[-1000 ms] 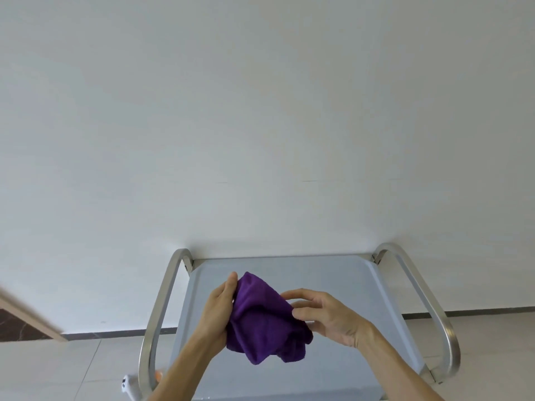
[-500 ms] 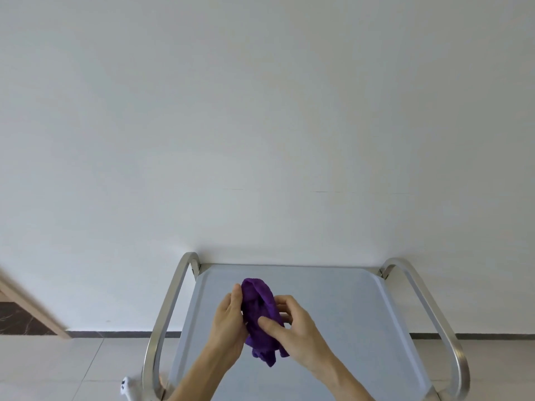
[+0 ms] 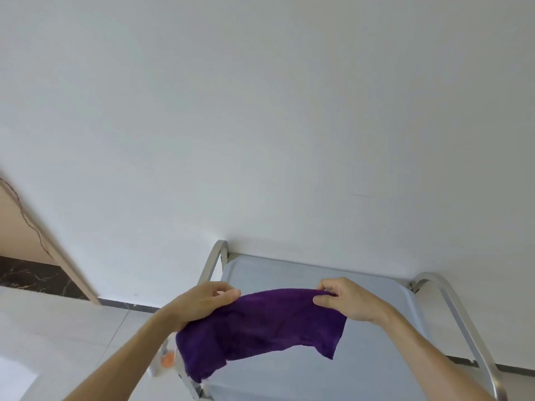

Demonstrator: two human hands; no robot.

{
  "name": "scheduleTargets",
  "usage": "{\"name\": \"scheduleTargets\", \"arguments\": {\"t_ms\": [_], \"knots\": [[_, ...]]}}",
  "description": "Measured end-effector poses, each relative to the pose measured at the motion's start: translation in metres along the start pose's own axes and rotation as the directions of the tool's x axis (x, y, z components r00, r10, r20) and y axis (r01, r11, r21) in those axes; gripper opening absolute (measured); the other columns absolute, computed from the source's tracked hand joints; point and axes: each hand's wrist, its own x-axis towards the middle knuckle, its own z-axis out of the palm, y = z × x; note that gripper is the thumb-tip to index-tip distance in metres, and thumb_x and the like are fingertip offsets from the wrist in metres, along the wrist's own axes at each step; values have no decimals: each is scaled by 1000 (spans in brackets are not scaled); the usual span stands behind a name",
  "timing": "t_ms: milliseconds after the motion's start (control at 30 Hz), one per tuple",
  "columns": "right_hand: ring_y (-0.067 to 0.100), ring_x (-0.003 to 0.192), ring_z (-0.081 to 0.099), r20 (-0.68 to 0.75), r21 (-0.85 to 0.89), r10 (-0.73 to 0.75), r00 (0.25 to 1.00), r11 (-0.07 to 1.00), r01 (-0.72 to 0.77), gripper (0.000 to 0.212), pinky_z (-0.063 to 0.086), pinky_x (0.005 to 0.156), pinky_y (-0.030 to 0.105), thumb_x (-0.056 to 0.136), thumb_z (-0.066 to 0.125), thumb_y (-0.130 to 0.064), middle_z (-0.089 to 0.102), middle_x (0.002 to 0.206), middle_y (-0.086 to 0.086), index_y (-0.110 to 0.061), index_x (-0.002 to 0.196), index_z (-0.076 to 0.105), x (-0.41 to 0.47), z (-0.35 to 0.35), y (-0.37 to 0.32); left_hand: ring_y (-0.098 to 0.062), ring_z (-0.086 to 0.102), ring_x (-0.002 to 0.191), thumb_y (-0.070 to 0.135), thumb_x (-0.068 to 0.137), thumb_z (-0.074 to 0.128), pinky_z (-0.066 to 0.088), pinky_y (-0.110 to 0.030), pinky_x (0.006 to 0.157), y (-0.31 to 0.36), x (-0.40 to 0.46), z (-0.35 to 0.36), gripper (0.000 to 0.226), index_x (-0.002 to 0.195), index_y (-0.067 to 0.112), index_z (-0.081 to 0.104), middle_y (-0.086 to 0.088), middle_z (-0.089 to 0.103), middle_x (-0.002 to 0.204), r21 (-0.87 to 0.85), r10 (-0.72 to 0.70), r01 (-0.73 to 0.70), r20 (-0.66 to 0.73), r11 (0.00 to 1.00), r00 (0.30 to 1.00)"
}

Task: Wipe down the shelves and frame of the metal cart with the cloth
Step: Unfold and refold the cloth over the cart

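A purple cloth is stretched out flat in the air above the top shelf of the metal cart. My left hand pinches the cloth's upper left corner and my right hand pinches its upper right edge. The cloth hangs down between them and hides the shelf's near left part. Curved steel handle tubes rise at the cart's left and right sides.
The cart stands against a white wall. A small white and orange object shows on the tiled floor beside the cart's left leg. A wooden door frame runs at the far left above a dark baseboard.
The cloth was bunched up between both hands; now my hands have pulled apart and spread it wide. The view has swung left, so the cart sits further right in the frame.
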Motion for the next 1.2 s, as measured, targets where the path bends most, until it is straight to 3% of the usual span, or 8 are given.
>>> {"name": "scheduleTargets", "arguments": {"t_ms": [167,300,600,667,767,900,1067,1200], "knots": [[4,77,66,177,-123,13,984,992,9,11,47,70,16,95,64,-33,74,87,-13,-34,88,72,22,-2,-21,-2,69,87,62,82,62,50,-19,77,-10,-14,-49,30,96,38,73,14,73,97,225,-44,21,96,974,994],[10,94,71,228,-227,30,973,974,23,13,55,89,28,96,63,-25,75,101,-10,-29,104,71,51,7,-37,-6,69,84,45,83,66,54,-23,77,-15,-14,-83,15,92,33,72,13,74,92,327,-50,10,114,945,992],[11,85,65,6,-337,-127,992,934,121,16,49,81,24,99,59,-20,73,93,-5,-30,95,70,121,5,-106,1,58,84,30,88,66,41,-17,69,17,17,-195,10,97,33,68,17,67,86,672,227,-79,-136,736,964],[15,93,66,-68,-333,-148,987,936,118,17,49,85,27,100,56,-19,74,98,-5,-24,103,72,137,0,-125,-3,60,81,23,89,65,46,-20,65,26,24,-215,11,93,33,69,18,69,83,665,338,-106,-232,740,912],[15,81,63,-191,-326,-189,963,938,120,22,45,69,15,101,52,-17,71,87,-8,-27,102,71,155,1,-143,-1,57,67,13,90,60,40,-14,57,24,33,-232,20,88,31,68,22,65,71,688,475,-153,-306,710,825],[18,78,59,-262,-308,-154,953,949,69,26,41,65,16,100,52,-14,70,87,-5,-27,109,73,171,29,-129,-5,53,57,12,88,66,40,-20,59,-18,42,-222,17,92,28,70,21,59,65,679,508,-177,-324,712,798],[21,109,65,-192,-306,41,981,947,-100,31,48,94,30,102,52,-16,70,123,4,-21,128,67,168,115,-56,0,58,57,2,86,66,40,-11,55,-117,42,-151,19,88,19,74,18,64,63,435,339,-136,-432,890,836],[15,120,62,-66,-261,149,987,952,-161,36,42,96,14,100,51,-9,67,130,-2,-23,128,67,149,181,-8,0,63,64,-5,83,62,45,-13,60,-176,30,-90,28,85,20,75,19,68,66,223,104,-1,-453,975,886]]}}
